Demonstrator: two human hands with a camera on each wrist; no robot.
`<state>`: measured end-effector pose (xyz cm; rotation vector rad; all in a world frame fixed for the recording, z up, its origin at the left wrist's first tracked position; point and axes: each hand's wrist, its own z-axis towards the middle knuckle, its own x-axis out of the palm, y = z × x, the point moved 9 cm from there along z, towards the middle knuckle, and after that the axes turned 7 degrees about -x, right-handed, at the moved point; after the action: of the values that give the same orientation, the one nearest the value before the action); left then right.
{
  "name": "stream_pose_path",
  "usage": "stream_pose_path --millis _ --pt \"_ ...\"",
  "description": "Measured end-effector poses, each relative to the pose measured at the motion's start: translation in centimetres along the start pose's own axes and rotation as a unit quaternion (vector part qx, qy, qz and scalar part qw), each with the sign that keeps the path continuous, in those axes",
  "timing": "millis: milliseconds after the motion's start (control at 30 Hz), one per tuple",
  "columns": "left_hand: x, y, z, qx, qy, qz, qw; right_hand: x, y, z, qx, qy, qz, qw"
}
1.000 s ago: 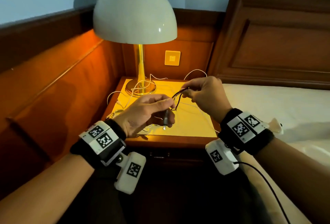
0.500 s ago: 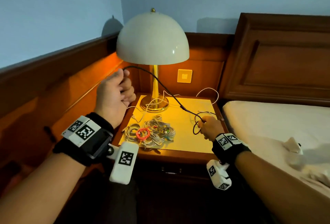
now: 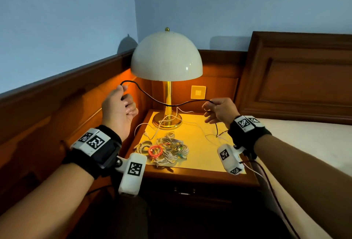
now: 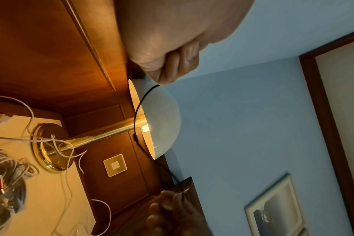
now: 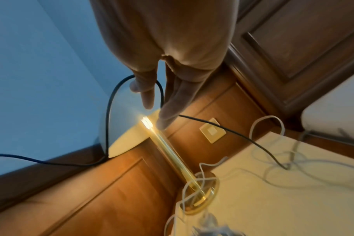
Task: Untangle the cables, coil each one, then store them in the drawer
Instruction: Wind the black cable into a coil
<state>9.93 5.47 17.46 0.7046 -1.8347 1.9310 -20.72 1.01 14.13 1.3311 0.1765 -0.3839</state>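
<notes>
The left hand (image 3: 118,109) is clenched around one end of a single black cable (image 3: 152,100), thumb pressed over curled fingers. The right hand (image 3: 221,110) has its fingers loosely spread and nearly straight; the cable drapes over its thumb (image 5: 140,83) and hangs down behind the fingers, its far end trailing onto the tabletop. Between the two raised hands the thin, round cable sags in front of the lamp stem.

Below lies one tangled heap of white cables (image 3: 169,148) with one small orange coil (image 3: 155,151) in it, and at least two loose white cables (image 3: 150,130) wander around the lamp base.

They rest on a yellow-lit nightstand (image 3: 202,172) of glossy reddish wood, its drawer (image 3: 184,193) shut beneath. One lamp (image 3: 166,57) stands at the back, with a smooth cream dome and a polished brass stem. Wood panelling, a square wall plate (image 3: 198,92), blue walls and a carved headboard (image 3: 297,78) surround it.
</notes>
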Motion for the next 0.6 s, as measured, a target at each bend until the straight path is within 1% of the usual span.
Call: stream_pose_path --millis 67,133,167,200,233,367,500,600 --pt "0.7 -0.2 -0.2 0.007 -0.004 0.014 1.0 -1.1 3.1 0.6 -0.029 -0.025 0.009 0.999" --pt "0.9 -0.5 -0.2 0.015 -0.03 0.052 0.998 -2.4 6.1 1.1 -0.055 -0.051 0.014 0.997" --pt "1.3 -0.7 -0.2 0.017 -0.025 0.059 0.998 -3.0 7.5 1.2 -0.066 -0.061 0.022 0.996" --pt "2.0 -1.0 -0.3 0.02 -0.004 0.053 0.998 -3.6 8.8 1.3 -0.077 -0.067 0.029 0.994" --pt "2.7 -1.3 -0.3 0.026 0.012 0.052 0.998 -4.2 10.1 1.4 -0.089 -0.07 0.03 0.993" --pt "4.5 -2.8 -1.1 0.059 0.012 0.09 0.994 -4.8 14.8 0.8 -0.147 -0.047 -0.027 0.988" --pt "5.9 -3.4 -1.3 0.055 0.032 0.083 0.994 -5.3 16.7 -0.3 -0.153 -0.057 0.002 0.986" --pt "6.4 -3.6 -1.4 0.052 0.038 0.105 0.992 -5.4 16.4 -1.1 -0.141 -0.052 -0.026 0.988"
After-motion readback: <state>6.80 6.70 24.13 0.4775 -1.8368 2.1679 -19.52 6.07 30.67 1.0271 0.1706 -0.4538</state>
